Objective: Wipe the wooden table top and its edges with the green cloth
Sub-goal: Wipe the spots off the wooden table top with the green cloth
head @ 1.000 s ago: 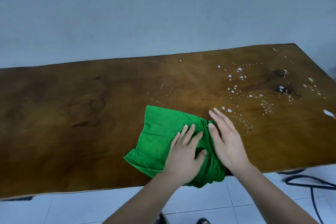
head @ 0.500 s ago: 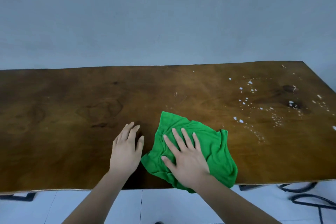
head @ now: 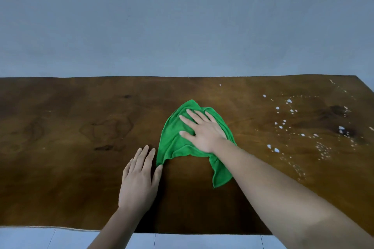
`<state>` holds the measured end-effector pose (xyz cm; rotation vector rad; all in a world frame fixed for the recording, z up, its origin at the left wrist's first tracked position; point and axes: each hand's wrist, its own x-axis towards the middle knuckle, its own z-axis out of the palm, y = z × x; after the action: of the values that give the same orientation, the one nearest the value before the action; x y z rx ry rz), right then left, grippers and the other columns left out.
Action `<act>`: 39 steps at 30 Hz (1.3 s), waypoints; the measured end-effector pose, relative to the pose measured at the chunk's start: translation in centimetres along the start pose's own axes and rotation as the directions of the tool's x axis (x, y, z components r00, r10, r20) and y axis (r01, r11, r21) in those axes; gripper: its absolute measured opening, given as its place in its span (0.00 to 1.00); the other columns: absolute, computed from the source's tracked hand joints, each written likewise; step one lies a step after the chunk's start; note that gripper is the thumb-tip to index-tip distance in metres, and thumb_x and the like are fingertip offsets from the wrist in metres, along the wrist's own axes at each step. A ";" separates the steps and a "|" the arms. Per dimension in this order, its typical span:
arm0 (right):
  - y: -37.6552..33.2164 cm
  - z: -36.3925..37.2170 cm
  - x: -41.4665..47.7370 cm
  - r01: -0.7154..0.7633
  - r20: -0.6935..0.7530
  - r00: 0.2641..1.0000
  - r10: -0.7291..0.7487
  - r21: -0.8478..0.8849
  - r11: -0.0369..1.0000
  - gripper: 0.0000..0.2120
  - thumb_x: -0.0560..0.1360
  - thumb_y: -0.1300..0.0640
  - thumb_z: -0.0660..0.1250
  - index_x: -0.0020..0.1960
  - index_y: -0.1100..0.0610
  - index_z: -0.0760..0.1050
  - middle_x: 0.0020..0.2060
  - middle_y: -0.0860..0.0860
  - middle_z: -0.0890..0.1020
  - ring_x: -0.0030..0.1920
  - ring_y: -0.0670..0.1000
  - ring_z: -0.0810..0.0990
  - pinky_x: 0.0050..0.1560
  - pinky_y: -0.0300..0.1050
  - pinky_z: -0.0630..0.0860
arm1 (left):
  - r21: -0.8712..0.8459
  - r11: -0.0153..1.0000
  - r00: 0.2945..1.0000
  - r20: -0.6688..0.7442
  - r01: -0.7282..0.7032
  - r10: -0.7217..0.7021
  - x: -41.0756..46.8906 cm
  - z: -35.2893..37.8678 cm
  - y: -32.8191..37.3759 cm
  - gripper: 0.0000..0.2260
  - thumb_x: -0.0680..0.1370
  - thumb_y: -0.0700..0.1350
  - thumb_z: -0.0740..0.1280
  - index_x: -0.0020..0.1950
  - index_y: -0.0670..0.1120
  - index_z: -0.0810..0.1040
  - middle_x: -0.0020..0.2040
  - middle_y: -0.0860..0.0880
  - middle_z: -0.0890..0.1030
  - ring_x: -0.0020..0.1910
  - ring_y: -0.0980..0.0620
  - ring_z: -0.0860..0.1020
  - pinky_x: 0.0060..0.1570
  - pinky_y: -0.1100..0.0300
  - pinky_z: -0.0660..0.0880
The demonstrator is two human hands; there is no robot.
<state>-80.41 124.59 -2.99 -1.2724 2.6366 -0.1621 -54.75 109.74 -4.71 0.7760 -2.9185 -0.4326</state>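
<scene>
A person leans over a long, dark brown wooden surface (head: 60, 147) set against a plain grey-blue wall (head: 182, 26). The right hand (head: 202, 129) lies flat, fingers spread, pressing a crumpled bright green cloth (head: 172, 141) onto the middle of the wood; its grip is open, palm down, pinning the cloth rather than clutching it. The left hand (head: 139, 180) rests flat and open on the bare wood just beside the cloth's near left corner, its thumb touching the fabric's edge, apparently bracing the body.

The step in hand looks like wiping the central top. A scatter of white droplets (head: 283, 123) sits on the right part of the wood, well apart from the cloth and not yet wiped. The next move probably calls for sweeping the cloth rightward through those spots, keeping even pressure, then along the edges.

The surface's left end and near right corner are cut off by the frame. The right forearm hides part of the wood. The table's legs and underside are not visible.
</scene>
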 end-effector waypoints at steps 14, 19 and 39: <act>26.9 -5.7 -1.6 -0.212 -0.051 0.976 0.211 -0.014 0.977 0.39 0.82 0.22 0.35 0.89 0.36 0.41 0.89 0.44 0.41 0.89 0.49 0.40 0.88 0.59 0.42 | 0.042 0.997 0.998 0.014 0.060 -0.060 2.6 4.2 13.5 0.38 0.82 0.74 0.39 0.90 0.59 0.54 0.90 0.57 0.52 0.89 0.56 0.44 0.87 0.48 0.47; 35.3 -6.8 -5.5 -0.318 -0.077 0.946 0.316 -0.013 0.948 0.40 0.81 0.21 0.33 0.89 0.37 0.41 0.89 0.44 0.41 0.89 0.50 0.41 0.88 0.59 0.42 | 0.064 0.995 0.996 0.022 0.079 -0.081 3.0 4.9 15.5 0.34 0.86 0.71 0.44 0.90 0.60 0.52 0.90 0.58 0.49 0.89 0.57 0.42 0.88 0.47 0.44; 17.3 -1.8 -11.5 -0.306 -0.030 0.952 0.305 0.001 0.952 0.39 0.84 0.27 0.34 0.90 0.44 0.37 0.89 0.48 0.36 0.89 0.55 0.35 0.88 0.63 0.37 | 0.089 0.994 0.998 0.036 0.057 -0.060 2.8 4.4 15.8 0.34 0.86 0.71 0.40 0.90 0.59 0.50 0.91 0.56 0.48 0.89 0.53 0.42 0.86 0.48 0.40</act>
<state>-87.03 144.38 -2.89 -0.8509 2.8180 -0.1267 -65.35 122.54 -4.26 0.8762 -2.9750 -0.3294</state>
